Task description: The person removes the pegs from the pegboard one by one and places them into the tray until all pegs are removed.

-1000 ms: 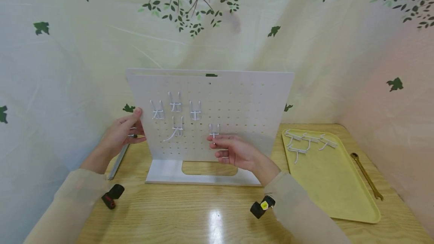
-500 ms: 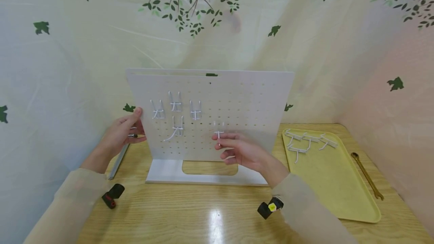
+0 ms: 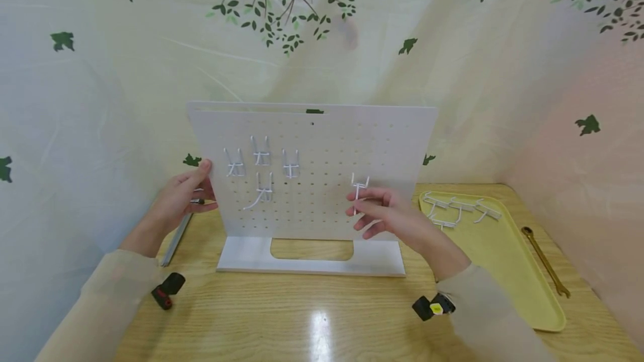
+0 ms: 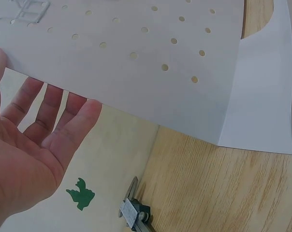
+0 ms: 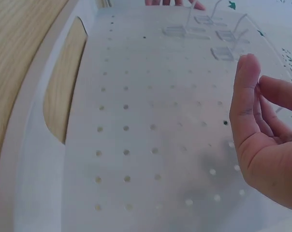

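The right hand has a white wire hook pinched between thumb and fingers, two short prongs poking up from its slim crossbar, its straight stem running down into the grip, right in front of the pegboard; whether the prongs touch that smooth, pale face, I can't tell. Over on the other side, the left hand grips the pegboard's thin edge, thumb on the front, fingers at and behind it. Between the hands, nearer the left, four mounted hooks stand out against neat rows of round holes. Lower than both hands spreads the flat white base with its round-cornered opening, on the wood-grained table. Beside the left hand lies a metal caliper. Out right of the right hand, a yellow, round-cornered tray carries four loose hooks, and past it lies a slim, gold-toned wrench. Beyond both hands, a pale, creased backdrop shows printed green leaves.
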### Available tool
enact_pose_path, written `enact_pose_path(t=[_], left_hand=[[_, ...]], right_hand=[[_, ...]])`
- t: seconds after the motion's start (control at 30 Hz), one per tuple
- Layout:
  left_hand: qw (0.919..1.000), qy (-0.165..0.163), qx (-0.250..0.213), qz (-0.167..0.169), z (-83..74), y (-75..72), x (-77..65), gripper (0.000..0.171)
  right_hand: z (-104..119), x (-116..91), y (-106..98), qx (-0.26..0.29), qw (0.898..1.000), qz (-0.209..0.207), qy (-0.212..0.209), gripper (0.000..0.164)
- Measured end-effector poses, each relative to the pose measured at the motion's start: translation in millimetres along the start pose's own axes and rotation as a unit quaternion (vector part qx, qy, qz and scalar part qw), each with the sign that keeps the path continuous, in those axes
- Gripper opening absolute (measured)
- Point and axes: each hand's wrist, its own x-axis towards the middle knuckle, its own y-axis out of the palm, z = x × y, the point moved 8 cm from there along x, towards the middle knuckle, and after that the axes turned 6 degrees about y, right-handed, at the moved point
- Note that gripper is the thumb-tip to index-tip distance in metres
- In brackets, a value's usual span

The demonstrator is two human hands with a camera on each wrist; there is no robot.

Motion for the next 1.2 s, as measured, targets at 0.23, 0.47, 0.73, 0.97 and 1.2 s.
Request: enact_pose_path(t=[0.23,0.47,0.73,0.97,1.2], left_hand=[[1.0000,-0.004,-0.004,-0.003,0.7,-1.0,0.4,0.068],[1.0000,-0.007,0.003,-0.005,1.2,-1.2,0.8,0.069],[0.9998,-0.013,-0.006,-0.012,4.7,-0.6,1.2,0.067],[0.9997,-0.018,0.008,-0.013,5.4,0.9,0.2,0.071],[0.9999,-0.011,0.004,-0.010,3.1,-0.5,0.1,0.071]], right_hand=[[6.7,-20.9,-29.3,-0.051,0.997,-0.050,-0.021,0.047],[3.0,-36.9,-58.8,-0.085,0.992,-0.081,-0.047,0.045],[-11.3,-53.9,-86.8,-0.103,0.989,-0.099,-0.047,0.044],[-21.4,-73.4,-121.3,-0.097,0.986,-0.123,-0.052,0.024],[-38.7,-86.4,-154.8,-0.121,0.982,-0.136,-0.042,0.020]])
